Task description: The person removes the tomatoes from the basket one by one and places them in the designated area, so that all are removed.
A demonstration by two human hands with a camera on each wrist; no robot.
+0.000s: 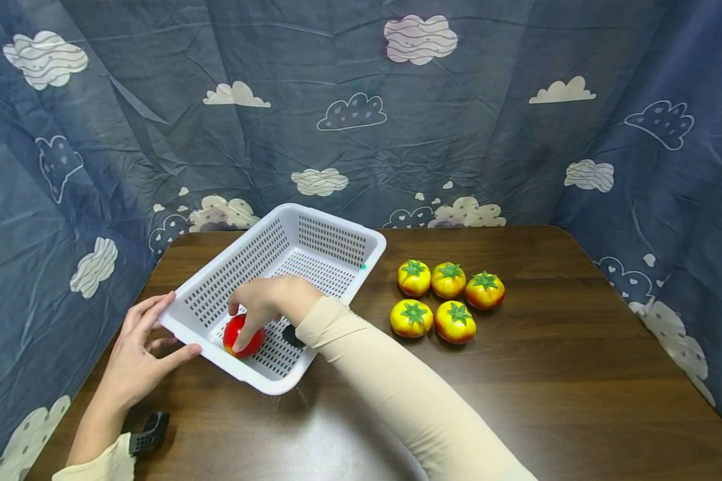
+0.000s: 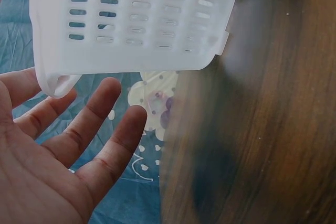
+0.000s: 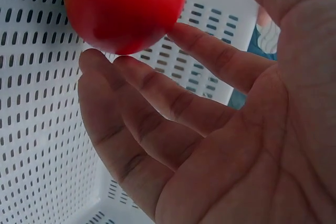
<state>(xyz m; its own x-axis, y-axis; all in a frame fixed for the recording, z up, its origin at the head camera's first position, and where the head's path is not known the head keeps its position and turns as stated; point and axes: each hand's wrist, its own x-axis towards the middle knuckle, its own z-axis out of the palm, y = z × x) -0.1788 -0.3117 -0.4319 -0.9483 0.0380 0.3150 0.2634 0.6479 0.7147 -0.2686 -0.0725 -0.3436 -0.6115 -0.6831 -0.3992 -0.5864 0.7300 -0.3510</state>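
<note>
A white perforated plastic basket [image 1: 349, 294] sits at an angle on the left of the table. My right hand [image 1: 261, 304] reaches down into its near end, thumb and fingertips around a shiny round red toy fruit [image 1: 249, 341]. In the right wrist view, the curled fingers [image 3: 181, 111] meet the underside of the red toy fruit [image 3: 126, 9], which has a yellowish edge. My left hand [image 1: 135, 357] is at the basket's near left corner, thumb and forefinger touching the rim. Its other fingers [image 2: 126, 135] spread loosely below the basket's end wall [image 2: 142, 56] in the left wrist view.
Several yellow-and-red toy tomatoes [image 1: 454, 322] with green leafy tops stand in two rows right of the basket. The brown wooden table [image 1: 553, 387] reaches back to a blue cloud-patterned curtain [image 1: 313, 73]. My right sleeve [image 1: 397, 394] crosses the basket's near right side.
</note>
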